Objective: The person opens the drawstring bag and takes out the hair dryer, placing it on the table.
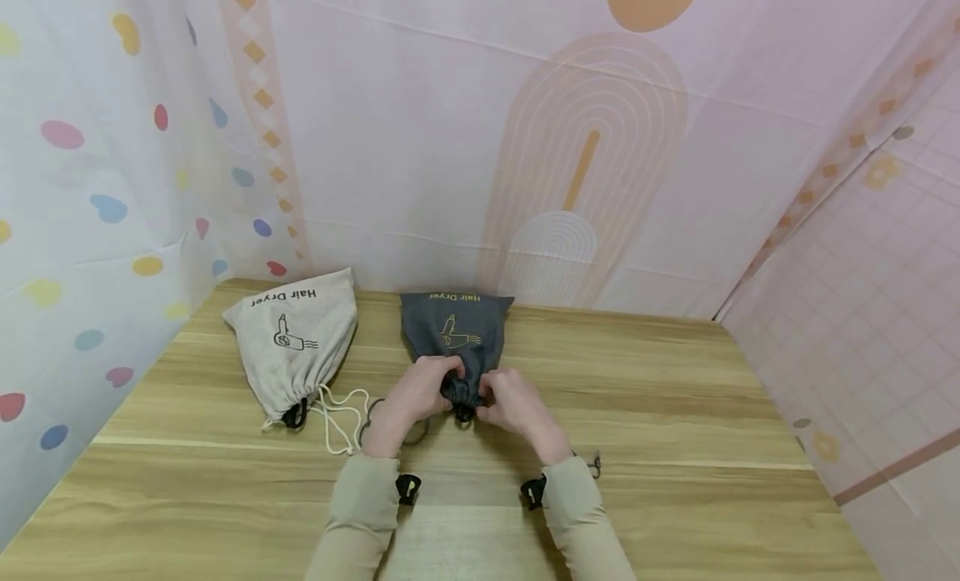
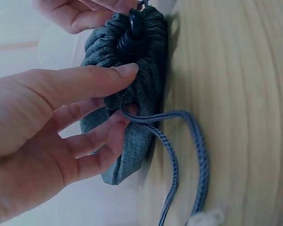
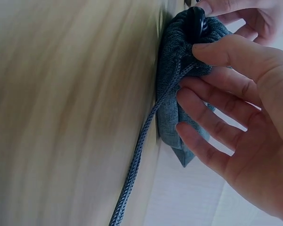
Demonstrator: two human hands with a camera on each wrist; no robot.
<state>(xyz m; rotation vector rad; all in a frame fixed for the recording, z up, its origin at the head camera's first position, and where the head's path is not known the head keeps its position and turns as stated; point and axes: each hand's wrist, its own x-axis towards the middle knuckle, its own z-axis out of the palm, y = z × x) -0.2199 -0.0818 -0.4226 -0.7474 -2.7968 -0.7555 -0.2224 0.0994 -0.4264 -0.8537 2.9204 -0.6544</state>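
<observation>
A dark grey drawstring bag (image 1: 483, 318) printed "Hair Dryer" lies on the wooden table, its gathered mouth towards me. My left hand (image 1: 414, 391) pinches the left side of that mouth between thumb and fingers. On the opposite side my right hand (image 1: 517, 402) pinches the gathered cloth. A black looped end (image 2: 137, 23) of the thing inside pokes out of the opening; the rest of it is hidden by cloth. Grey drawstring cords (image 2: 200, 160) trail from the left side, and another cord (image 3: 137, 155) from the right.
To the left lies a light grey "Hair Dryer" bag (image 1: 300, 348) with cream cords (image 1: 337, 410) and a black loop (image 1: 296, 414) at its mouth. Patterned curtains (image 1: 405, 147) stand behind the wooden table (image 1: 675, 414) and along both its sides.
</observation>
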